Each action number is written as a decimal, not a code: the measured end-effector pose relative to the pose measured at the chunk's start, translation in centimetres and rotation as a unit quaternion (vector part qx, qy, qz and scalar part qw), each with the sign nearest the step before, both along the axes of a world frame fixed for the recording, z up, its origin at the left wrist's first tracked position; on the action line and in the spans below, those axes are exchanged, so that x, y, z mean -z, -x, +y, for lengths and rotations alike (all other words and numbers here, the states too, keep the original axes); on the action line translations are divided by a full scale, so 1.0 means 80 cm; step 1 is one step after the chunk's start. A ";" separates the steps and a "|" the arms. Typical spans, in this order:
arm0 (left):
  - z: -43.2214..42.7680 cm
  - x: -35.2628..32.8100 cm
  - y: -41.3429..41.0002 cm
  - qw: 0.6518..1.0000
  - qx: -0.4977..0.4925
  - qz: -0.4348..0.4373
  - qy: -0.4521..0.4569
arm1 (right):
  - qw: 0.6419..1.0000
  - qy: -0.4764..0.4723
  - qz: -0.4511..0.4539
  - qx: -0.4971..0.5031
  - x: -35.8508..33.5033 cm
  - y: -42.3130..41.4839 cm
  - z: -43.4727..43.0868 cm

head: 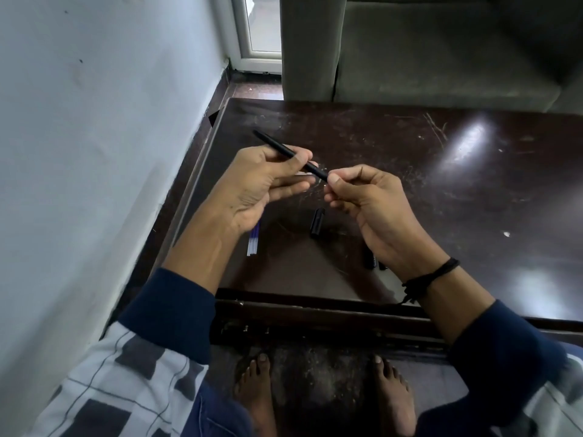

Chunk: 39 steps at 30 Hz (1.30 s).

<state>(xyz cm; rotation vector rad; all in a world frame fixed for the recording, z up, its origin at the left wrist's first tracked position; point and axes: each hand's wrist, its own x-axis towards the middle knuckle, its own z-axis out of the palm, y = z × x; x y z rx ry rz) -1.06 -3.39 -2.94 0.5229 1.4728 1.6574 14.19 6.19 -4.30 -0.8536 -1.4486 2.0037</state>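
Seen from the head camera, a seated person holds a black pen (274,144) in the air above a dark worktop (441,190). The left hand (262,187) curls round the barrel to steady it. The right hand (372,209) pinches the near end between thumb and forefinger, apparently to twist or seat a part. A black cap (318,223) lies just below the hands, blue refills (254,242) show under the left wrist, and more black pieces (371,260) lie partly hidden by the right wrist, all seemingly kept within reach. The glossy brown worktop is scratched and reflects light. A pale wall (79,121) runs along its left side, and a grey sofa (441,52) stands beyond it.
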 end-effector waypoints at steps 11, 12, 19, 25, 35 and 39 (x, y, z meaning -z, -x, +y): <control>0.009 0.007 -0.021 1.000 -0.026 -0.008 -0.007 | 0.995 -0.092 -0.046 0.007 0.008 -0.001 0.004; 0.010 0.008 -0.022 0.999 -0.032 -0.009 -0.006 | 0.994 -0.102 -0.045 0.011 0.008 -0.001 0.003; 0.014 0.009 -0.030 0.998 -0.066 -0.022 0.004 | 0.970 -0.212 -0.098 0.062 0.014 0.003 -0.003; 0.010 0.013 -0.031 0.997 -0.074 -0.017 0.014 | 0.969 -0.226 -0.093 0.031 0.011 -0.003 -0.006; 0.014 0.018 -0.033 0.996 -0.088 -0.025 -0.009 | 0.988 -0.144 -0.053 0.002 0.011 -0.005 0.004; 0.005 0.018 -0.030 0.995 -0.089 -0.036 -0.008 | 0.986 -0.160 -0.040 -0.002 0.011 -0.002 -0.001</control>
